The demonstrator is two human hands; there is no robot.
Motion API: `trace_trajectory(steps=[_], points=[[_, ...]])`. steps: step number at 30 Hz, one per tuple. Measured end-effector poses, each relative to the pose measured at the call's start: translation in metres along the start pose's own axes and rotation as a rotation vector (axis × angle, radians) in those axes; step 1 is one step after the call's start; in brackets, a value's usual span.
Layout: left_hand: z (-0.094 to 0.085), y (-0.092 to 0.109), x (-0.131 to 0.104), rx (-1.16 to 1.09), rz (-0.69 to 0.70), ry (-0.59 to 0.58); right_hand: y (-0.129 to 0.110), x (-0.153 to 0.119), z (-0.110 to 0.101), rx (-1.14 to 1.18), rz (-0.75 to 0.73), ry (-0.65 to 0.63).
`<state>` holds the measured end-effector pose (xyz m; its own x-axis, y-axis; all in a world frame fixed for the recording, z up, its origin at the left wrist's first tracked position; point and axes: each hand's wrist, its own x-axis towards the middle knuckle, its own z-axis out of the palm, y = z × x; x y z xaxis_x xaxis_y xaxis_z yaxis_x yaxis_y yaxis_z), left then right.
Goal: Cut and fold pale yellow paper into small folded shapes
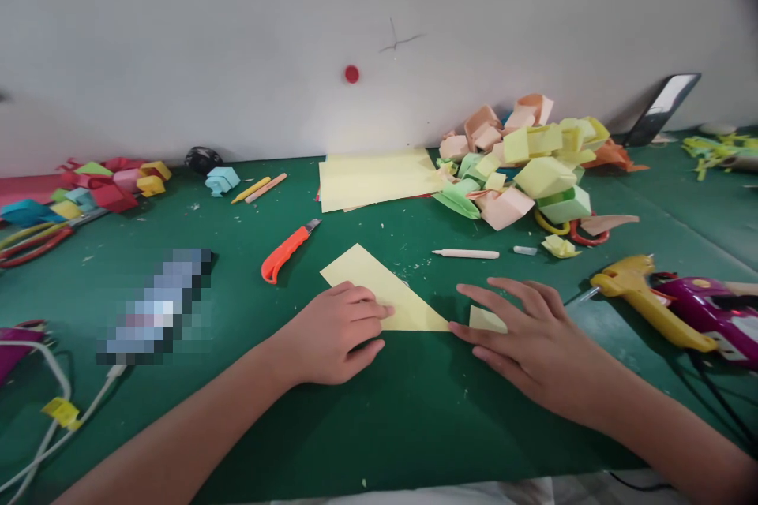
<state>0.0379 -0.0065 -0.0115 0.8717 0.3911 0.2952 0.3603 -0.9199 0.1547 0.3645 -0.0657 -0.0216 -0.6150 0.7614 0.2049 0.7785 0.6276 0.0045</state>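
Observation:
A folded sheet of pale yellow paper (388,288) lies on the green table (403,426), its sharp tip pointing right. My left hand (347,331) rests on the paper's lower left part, fingers laid over it and pressing it down. At the pointed right end, a fingertip of my right hand (521,339) touches the tip; its fingers are spread. A small pale piece of paper (486,319) shows partly beneath the right hand. Behind the folded paper lie an orange cutter knife (289,251) with its blade out and a white pen (467,254).
Stacked yellow sheets (376,180) lie by the wall. Folded paper pieces (527,158) pile up at the back right, others (112,181) at the back left. A yellow glue gun (651,304) is at right. A phone (157,306) with a cable lies at left.

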Motion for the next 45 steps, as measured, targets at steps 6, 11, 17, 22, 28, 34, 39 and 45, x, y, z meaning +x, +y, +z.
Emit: trace_trajectory(steps=[6,11,17,22,28,34,39,45], points=[[0.004,-0.003,-0.001,0.006,-0.006,0.008,0.004,0.001,-0.003,0.072,0.022,0.007],[0.008,-0.005,-0.002,0.079,0.02,0.04,0.016,0.016,-0.02,0.119,0.054,0.058],[0.011,-0.008,-0.002,0.106,0.044,0.077,-0.003,0.055,-0.034,0.195,-0.112,0.046],[0.008,-0.005,-0.001,0.101,0.047,0.052,-0.035,0.077,-0.023,0.154,-0.295,-0.082],[0.005,-0.003,-0.002,-0.006,0.021,0.058,-0.012,0.054,-0.012,0.071,-0.171,-0.062],[0.007,-0.004,-0.004,-0.018,0.024,0.078,0.021,0.023,-0.012,0.075,-0.007,-0.052],[0.007,-0.004,-0.005,0.025,0.014,0.08,0.037,0.018,-0.009,0.085,0.029,-0.05],[0.004,-0.005,-0.004,0.066,0.06,0.039,0.065,0.048,-0.013,0.006,0.161,0.039]])
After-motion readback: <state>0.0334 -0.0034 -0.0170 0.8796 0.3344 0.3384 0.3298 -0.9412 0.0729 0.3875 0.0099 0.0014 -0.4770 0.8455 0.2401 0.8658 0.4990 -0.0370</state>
